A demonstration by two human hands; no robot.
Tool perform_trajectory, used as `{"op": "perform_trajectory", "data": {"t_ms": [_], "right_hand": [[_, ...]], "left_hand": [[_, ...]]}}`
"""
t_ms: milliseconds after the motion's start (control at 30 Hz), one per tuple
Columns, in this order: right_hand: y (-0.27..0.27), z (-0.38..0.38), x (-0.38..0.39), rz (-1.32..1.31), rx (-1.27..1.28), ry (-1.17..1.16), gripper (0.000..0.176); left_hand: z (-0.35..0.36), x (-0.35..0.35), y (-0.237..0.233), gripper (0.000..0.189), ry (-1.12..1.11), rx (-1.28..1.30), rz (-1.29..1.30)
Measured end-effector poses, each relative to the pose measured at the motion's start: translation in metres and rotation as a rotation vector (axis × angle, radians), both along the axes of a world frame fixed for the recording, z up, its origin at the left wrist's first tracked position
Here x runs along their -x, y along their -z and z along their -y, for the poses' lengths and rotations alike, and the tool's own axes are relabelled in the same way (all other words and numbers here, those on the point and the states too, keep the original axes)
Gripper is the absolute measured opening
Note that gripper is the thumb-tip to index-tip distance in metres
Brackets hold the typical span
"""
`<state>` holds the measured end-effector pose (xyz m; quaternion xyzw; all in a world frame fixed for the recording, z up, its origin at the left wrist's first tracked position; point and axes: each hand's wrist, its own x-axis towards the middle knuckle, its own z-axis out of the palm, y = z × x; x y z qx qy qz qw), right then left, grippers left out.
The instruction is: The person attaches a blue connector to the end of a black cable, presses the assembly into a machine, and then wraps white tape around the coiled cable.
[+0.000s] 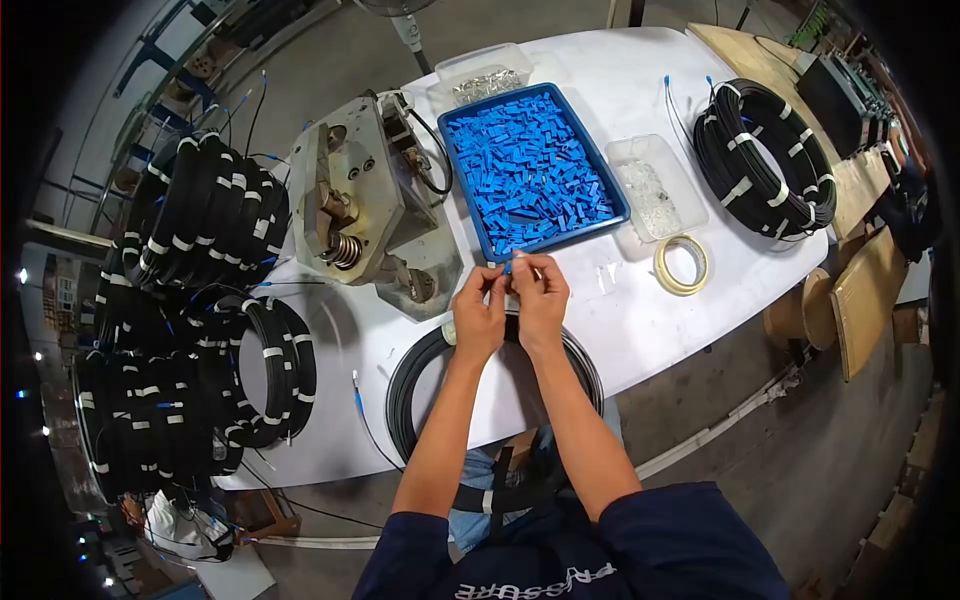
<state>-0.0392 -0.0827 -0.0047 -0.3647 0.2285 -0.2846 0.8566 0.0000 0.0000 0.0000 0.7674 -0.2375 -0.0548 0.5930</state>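
My left hand [480, 312] and my right hand [540, 298] meet at the near edge of the blue tray [612, 222], fingertips pinched together. Between them is a small blue plastic piece [508, 267], mostly hidden by the fingers. The tray holds a heap of similar blue plastic pieces [530, 165]. Below my forearms a coil of black cable [400, 395] lies at the table's front edge and hangs partly over my lap. A loose cable end with a blue tip [357, 392] sticks up to its left.
A metal press-like machine [375, 215] stands left of the tray. Stacked black cable coils [205, 225] crowd the left side; another coil [765, 160] lies right. Clear plastic boxes [690, 215] and a tape roll [681, 266] sit beside the tray on the white table [650, 330].
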Motion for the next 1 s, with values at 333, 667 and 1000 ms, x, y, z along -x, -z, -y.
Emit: {"op": "perform_trajectory", "data": {"t_ms": [333,667,1000], "right_hand": [[-0.014,-0.004,0.003,0.037,0.130,0.102,0.013],[-0.036,0.027,0.026,-0.001,0.191,0.054,0.014],[-0.048,0.132,0.073,-0.144,0.549,0.448,0.015]], "left_hand": [[-0.002,0.005,-0.003,0.009,-0.024,0.172,-0.084],[0.013,0.007,-0.015,0.005,0.192,0.253,-0.269],[0.151,0.029,-0.018,0.010,0.573,0.414,-0.402]]}}
